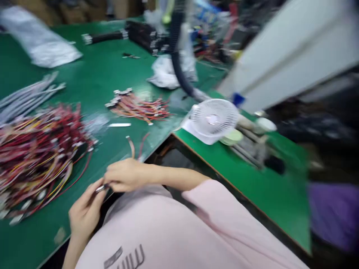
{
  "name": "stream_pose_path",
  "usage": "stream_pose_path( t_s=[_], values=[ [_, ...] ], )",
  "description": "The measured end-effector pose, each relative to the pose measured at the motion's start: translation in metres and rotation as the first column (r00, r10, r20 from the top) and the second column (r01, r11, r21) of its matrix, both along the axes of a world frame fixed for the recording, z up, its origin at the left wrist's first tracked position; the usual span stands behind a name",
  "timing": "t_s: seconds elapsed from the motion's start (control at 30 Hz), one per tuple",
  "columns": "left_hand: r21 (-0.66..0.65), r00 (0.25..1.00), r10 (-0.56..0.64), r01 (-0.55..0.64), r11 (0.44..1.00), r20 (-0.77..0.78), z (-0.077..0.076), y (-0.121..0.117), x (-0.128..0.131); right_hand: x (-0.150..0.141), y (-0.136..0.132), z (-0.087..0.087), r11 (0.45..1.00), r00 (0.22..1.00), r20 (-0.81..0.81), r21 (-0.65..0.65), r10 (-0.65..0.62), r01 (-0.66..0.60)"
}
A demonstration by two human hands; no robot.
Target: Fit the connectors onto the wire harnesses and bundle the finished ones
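My left hand (86, 209) is closed at the table's front edge, with thumb and fingers pinching a small dark-and-silver piece (101, 188), too blurred to name surely. My right hand (125, 175) meets it there, its fingers closed on the other side of the same piece. Just beyond my right knuckles a pink wire (131, 145) and a red wire (143, 145) stick out; whether they run into the hand is hidden. To the left of both hands lies a large heap of red, yellow and white wires (53, 149) with connectors.
A smaller wire bundle (143, 106) lies ahead on the green table (98, 82), near a white strip (119, 124). Grey tubes (28, 95) are at the left. A white fan (214, 118) stands on the right-hand green board (266, 198), below a dark hose (176, 63).
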State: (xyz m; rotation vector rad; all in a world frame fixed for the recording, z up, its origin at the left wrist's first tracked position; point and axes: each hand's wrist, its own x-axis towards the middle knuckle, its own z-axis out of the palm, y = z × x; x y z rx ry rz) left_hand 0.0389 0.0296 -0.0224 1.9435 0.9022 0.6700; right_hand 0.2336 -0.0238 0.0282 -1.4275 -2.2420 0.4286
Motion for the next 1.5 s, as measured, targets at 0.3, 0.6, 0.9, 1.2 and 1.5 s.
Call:
stream_pose_path(
  t_s=[0.3,0.6,0.9,1.2,1.5],
  values=[
    [0.017,0.975,-0.032,0.029,0.999,0.218,0.001,0.005,-0.002,-0.010,0.005,-0.021,0.971,0.991,-0.134,0.235,-0.012,0.043],
    [-0.348,0.949,0.112,-0.002,0.937,0.295,0.000,0.000,0.000,-0.002,0.014,-0.013,0.999,0.933,-0.359,0.043,0.007,0.009],
    [-0.420,0.946,0.135,0.001,0.907,0.293,0.003,0.001,0.000,-0.011,0.013,-0.017,0.986,0.973,-0.231,0.162,0.005,0.034],
    [-0.404,0.940,0.159,-0.025,0.915,0.303,0.005,0.003,0.004,-0.006,0.020,-0.013,0.996,0.936,-0.346,0.078,0.072,-0.048],
    [-0.417,0.933,0.182,-0.040,0.908,0.309,0.004,0.001,0.004,-0.005,0.012,-0.010,0.969,0.998,-0.054,0.248,0.019,-0.005]
  ],
)
